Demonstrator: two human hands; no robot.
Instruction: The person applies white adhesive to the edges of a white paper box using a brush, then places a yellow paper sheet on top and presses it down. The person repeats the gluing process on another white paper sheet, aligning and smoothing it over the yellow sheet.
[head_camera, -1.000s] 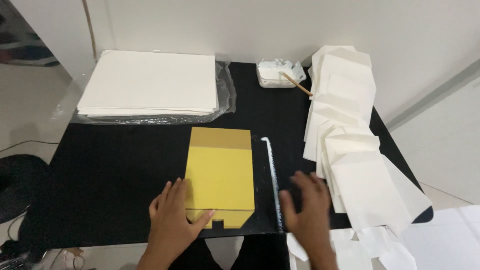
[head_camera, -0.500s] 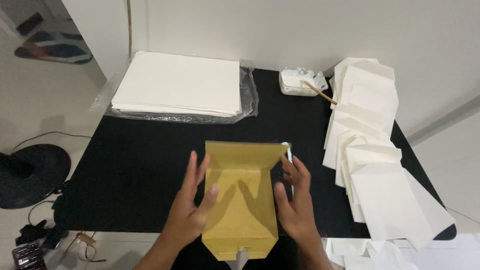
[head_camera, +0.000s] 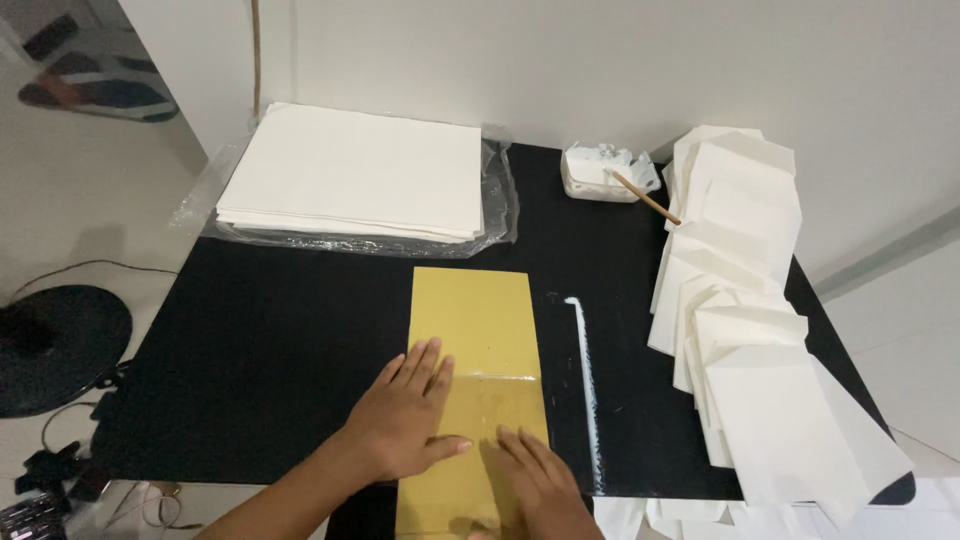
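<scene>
From the head camera, a black table (head_camera: 250, 350) stands against a white wall. A yellow paper bag (head_camera: 478, 350) lies flat near the front edge of the table, long side running away from the person, with a fold line across it about halfway down. The left hand (head_camera: 405, 415) lies palm down on the near half of the bag, fingers spread and flat, gripping nothing. The right hand (head_camera: 540, 480) rests just beside it on the lower right part of the bag, also open and flat, pressing rather than holding.

Right of the bag, a thin white streak of glue (head_camera: 588, 380) runs along the bare table, near the bag's edge but not touching it. At the back right sits a small white glue tub (head_camera: 605, 172) with a thin wooden stick (head_camera: 645, 197) leaning out of it. A row of finished white paper bags (head_camera: 745, 330) overlaps down the right side. At the back left, a stack of white sheets (head_camera: 355, 175) rests on clear plastic wrap (head_camera: 495, 215).

Judging by this layout, the yellow bag looks folded and is being pressed down along its near half; many white bags appear done, while a thick stack of sheets remains unused. Whether the yellow bag's bottom is closed cannot be told, since the hands cover it
</scene>
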